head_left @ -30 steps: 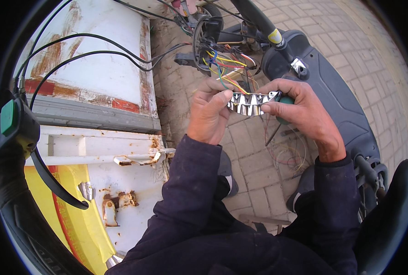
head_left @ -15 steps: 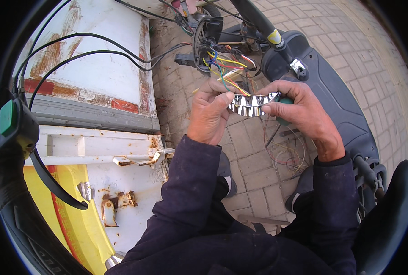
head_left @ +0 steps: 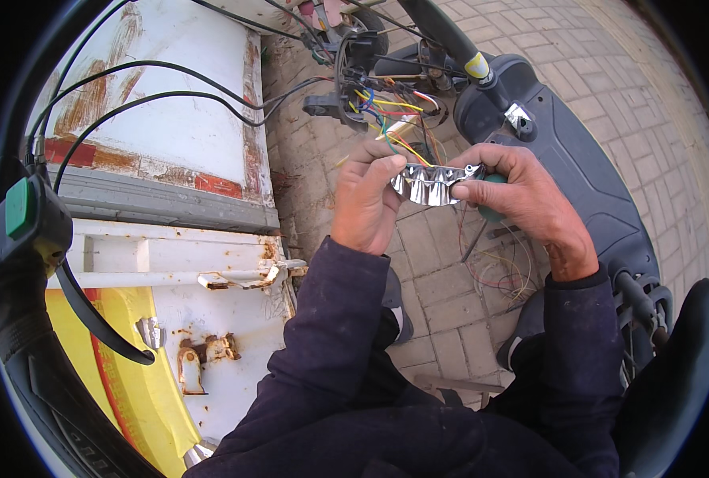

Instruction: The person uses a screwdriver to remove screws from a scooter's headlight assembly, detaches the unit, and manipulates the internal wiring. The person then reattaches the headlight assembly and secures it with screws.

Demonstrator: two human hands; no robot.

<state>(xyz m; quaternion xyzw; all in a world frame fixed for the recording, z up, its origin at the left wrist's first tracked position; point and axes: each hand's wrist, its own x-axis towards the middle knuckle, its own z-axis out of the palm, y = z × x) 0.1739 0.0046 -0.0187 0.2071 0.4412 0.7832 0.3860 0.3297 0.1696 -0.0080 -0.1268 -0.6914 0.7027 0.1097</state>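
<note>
A shiny chrome lamp reflector (head_left: pixel 428 188) with several cup-shaped hollows is held up between my two hands. My left hand (head_left: pixel 366 203) pinches its left end between thumb and fingers. At the other end, the thumb and fingers of my right hand (head_left: pixel 534 199) are closed on it. The same right hand keeps a green-handled screwdriver (head_left: pixel 494 209) tucked under its fingers, the dark shaft pointing down. Yellow and green wires (head_left: pixel 412 151) run from behind the reflector up toward an opened black round housing (head_left: pixel 353 76), where red, blue and white wires also hang out.
To the right lies a scooter's dark footboard (head_left: pixel 577 167). A rusty white metal box (head_left: pixel 163 135) stands at left, near a handlebar grip (head_left: pixel 20 319) and black cables (head_left: pixel 171 95). Thin loose wires (head_left: pixel 514 275) lie over the paving bricks (head_left: pixel 442 311).
The reflector has tilted, so its hollows face me more openly, and it has shifted slightly left. Both hands keep their hold. The screwdriver's shaft has swung slightly.
</note>
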